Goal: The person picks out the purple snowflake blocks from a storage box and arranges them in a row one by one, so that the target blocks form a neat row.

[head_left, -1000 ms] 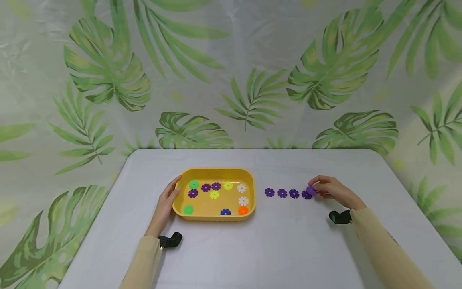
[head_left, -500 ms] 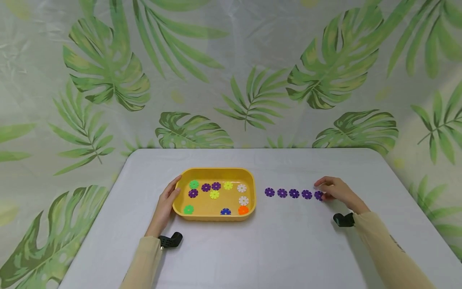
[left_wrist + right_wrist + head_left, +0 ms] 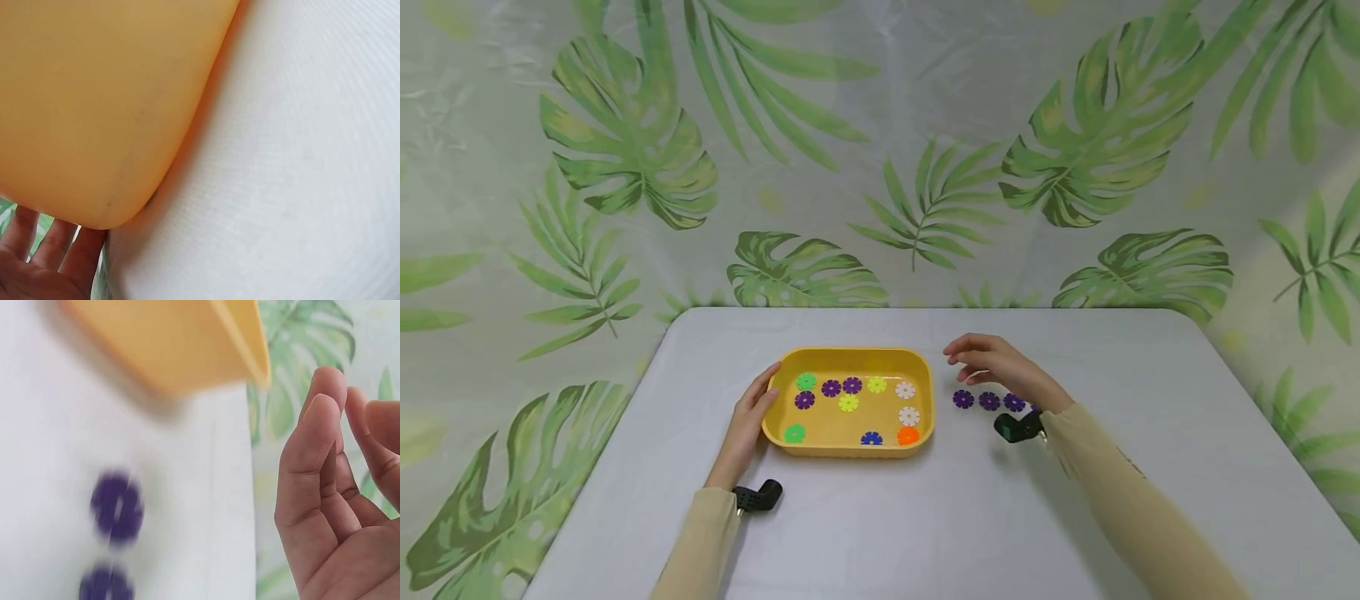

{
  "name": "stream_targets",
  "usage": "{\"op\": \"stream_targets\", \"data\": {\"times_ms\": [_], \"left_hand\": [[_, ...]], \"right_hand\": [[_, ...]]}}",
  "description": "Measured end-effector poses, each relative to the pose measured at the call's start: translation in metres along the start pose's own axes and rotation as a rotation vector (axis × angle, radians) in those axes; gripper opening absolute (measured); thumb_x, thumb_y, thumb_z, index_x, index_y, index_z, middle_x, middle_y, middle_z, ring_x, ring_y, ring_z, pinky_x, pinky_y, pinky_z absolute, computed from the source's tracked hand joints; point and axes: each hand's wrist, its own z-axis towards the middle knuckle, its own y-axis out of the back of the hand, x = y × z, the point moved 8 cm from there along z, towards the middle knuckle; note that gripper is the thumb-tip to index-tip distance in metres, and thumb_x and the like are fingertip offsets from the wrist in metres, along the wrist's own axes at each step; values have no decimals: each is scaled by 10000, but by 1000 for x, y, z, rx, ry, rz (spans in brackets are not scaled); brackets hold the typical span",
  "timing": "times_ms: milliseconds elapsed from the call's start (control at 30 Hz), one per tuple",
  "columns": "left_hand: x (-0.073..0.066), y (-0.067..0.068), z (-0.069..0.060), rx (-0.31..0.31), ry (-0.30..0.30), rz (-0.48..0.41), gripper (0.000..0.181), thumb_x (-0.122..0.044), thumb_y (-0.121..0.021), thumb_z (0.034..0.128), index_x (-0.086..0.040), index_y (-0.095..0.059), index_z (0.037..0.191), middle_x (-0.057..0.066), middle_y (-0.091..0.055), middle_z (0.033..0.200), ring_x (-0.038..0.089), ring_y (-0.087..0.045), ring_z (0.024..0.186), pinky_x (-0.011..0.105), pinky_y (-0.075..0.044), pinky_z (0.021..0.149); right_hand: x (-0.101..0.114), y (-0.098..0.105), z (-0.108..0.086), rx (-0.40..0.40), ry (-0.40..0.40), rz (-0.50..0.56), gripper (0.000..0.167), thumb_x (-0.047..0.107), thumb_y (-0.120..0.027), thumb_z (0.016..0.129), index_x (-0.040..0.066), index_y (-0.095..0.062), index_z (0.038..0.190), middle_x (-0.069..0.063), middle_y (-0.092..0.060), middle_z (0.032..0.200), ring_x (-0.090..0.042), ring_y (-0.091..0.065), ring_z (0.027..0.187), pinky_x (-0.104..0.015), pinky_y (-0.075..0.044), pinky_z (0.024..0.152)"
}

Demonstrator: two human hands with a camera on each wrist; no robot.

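My left hand (image 3: 751, 421) holds the left end of the yellow tray (image 3: 850, 452), thumb at the rim and fingers along the outer wall. In the left wrist view, the fingertips disappear behind the tray wall (image 3: 112, 112). My right hand (image 3: 1000, 367) is in the air right of the tray, fingers loosely bent, holding nothing. Below it lies a row of purple notched discs (image 3: 963, 399); the hand and wrist hide its right end. Two purple discs (image 3: 117, 507) appear blurred in the right wrist view, left of the right hand (image 3: 337, 506).
Inside the tray lie several more notched discs: green (image 3: 794, 433), purple (image 3: 831, 388), yellow (image 3: 848, 403), white (image 3: 908, 416), blue (image 3: 872, 438) and orange (image 3: 907, 436). A white cloth covers the table (image 3: 880, 525). Behind stands a leaf-patterned curtain (image 3: 880, 183).
My right hand set a purple disc down at the right end of the row, let go, and moved left toward the tray. My left hand stayed on the tray.
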Motion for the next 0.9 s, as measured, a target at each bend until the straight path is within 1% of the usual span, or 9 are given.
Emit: {"op": "stream_targets", "data": {"times_ms": [67,133,200,267,400,567,667,833,900], "left_hand": [[-1,0,0,-2,-2,-2,457,-252,-425,1038,-195,-364,1487,-13,-263,1545,147,-236,1402,327,-235,1133],[-1,0,0,-3,-2,-1,458,-257,-428,1037,-197,-366,1486,-12,-263,1545,149,-234,1402,329,-235,1134],[-1,0,0,-4,0,1,459,-264,-430,1036,-202,-367,1486,-14,-263,1545,149,-235,1402,328,-237,1133],[-1,-1,0,-5,2,5,460,-269,-433,1034,-203,-368,1485,-13,-264,1545,152,-238,1401,332,-238,1133],[-1,0,0,-10,-3,7,457,-266,-434,1034,-197,-374,1482,-12,-272,1542,149,-239,1401,333,-235,1134],[-1,1,0,-17,-7,13,455,-271,-437,1033,-200,-380,1479,-22,-281,1537,133,-240,1399,319,-233,1134],[-1,1,0,-19,-5,15,452,-257,-434,1035,-193,-379,1479,-13,-279,1539,145,-239,1400,327,-233,1134],[-1,0,-1,-14,-3,10,445,-219,-420,1039,-181,-377,1480,7,-271,1546,168,-235,1406,340,-229,1136],[-2,0,-1,-11,-4,6,444,-215,-418,1039,-179,-376,1480,8,-269,1546,168,-235,1406,339,-230,1135]], "right_hand": [[12,-20,13,33,3,20,357,167,-473,1000,-71,-505,1264,-258,-529,1208,-297,-587,898,-392,-526,873],[22,-39,26,69,7,31,339,160,-481,994,-59,-522,1250,-274,-517,1237,-267,-590,880,-388,-529,864],[29,-58,38,103,1,51,334,156,-489,993,-57,-528,1246,-283,-505,1266,-296,-592,896,-411,-525,874],[32,-74,48,133,-10,56,336,150,-480,996,-62,-524,1253,-282,-495,1287,-364,-586,950,-457,-504,904],[32,-101,66,174,-42,38,348,127,-453,1004,-77,-504,1280,-260,-500,1305,-425,-562,1053,-489,-477,938],[23,-123,82,183,-100,6,344,91,-456,988,-62,-518,1290,-220,-523,1299,-399,-574,1057,-446,-496,920],[18,-132,88,173,-123,-27,344,73,-453,975,-42,-536,1289,-192,-533,1296,-378,-585,1022,-422,-506,900],[13,-141,95,168,-151,-99,357,20,-444,946,-22,-559,1281,-157,-563,1243,-300,-595,906,-371,-530,845],[12,-144,96,178,-155,-120,361,-13,-435,933,-34,-565,1269,-162,-576,1203,-267,-583,850,-353,-539,823]]}}
